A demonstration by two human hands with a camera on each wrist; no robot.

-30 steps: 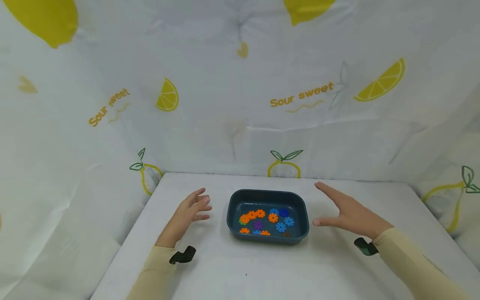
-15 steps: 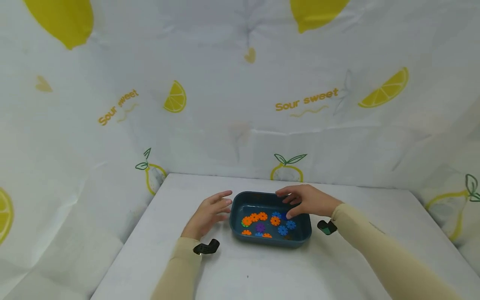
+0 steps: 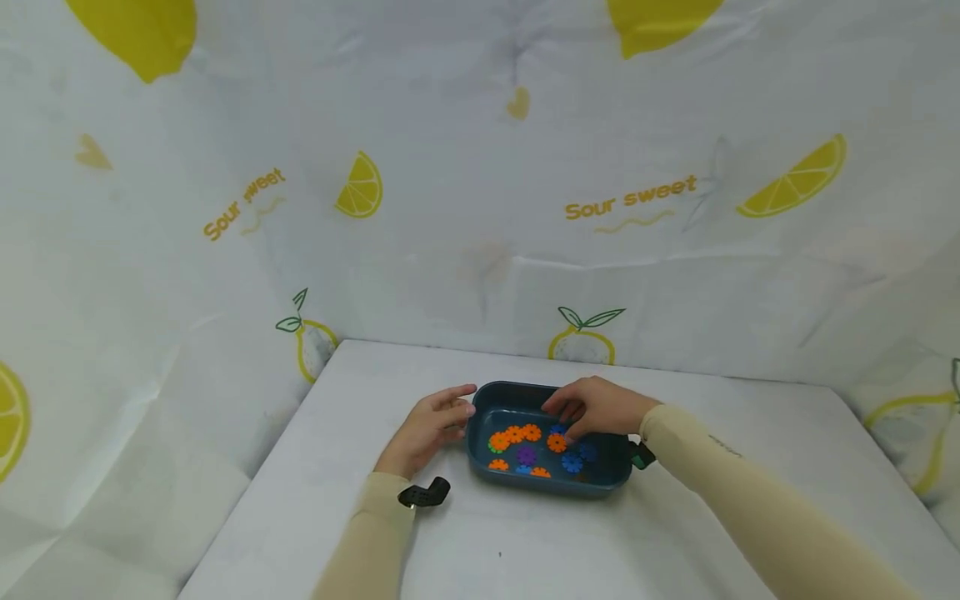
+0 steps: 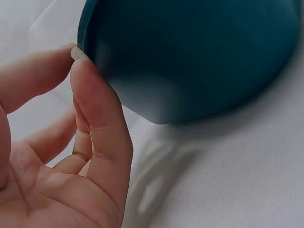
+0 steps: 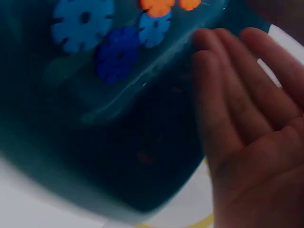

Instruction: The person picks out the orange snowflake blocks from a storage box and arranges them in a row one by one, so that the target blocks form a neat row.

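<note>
A dark blue-green tray (image 3: 551,483) stands on the white table, holding several flat, notched plastic discs. Orange discs (image 3: 514,434) lie toward its left side, a purple disc (image 3: 527,456) near the middle and blue discs (image 3: 572,462) to the right. My left hand (image 3: 431,427) is at the tray's left end, its fingertips right at the rim in the left wrist view. Over the tray's right half reaches my right hand (image 3: 603,406), fingers bent a little and thumb apart. Nothing shows between its fingers (image 5: 237,90) in the right wrist view; they slant down inside the tray wall.
A white cloth (image 3: 465,208) printed with lemons hangs behind and beside the table (image 3: 480,550). Black wrist devices (image 3: 424,493) sit at both sleeve cuffs; the right one overlaps the tray's right end in the head view.
My right hand has come in from the right and moved over the tray. My left hand has moved right, up to the tray's left rim. The view has shifted slightly.
</note>
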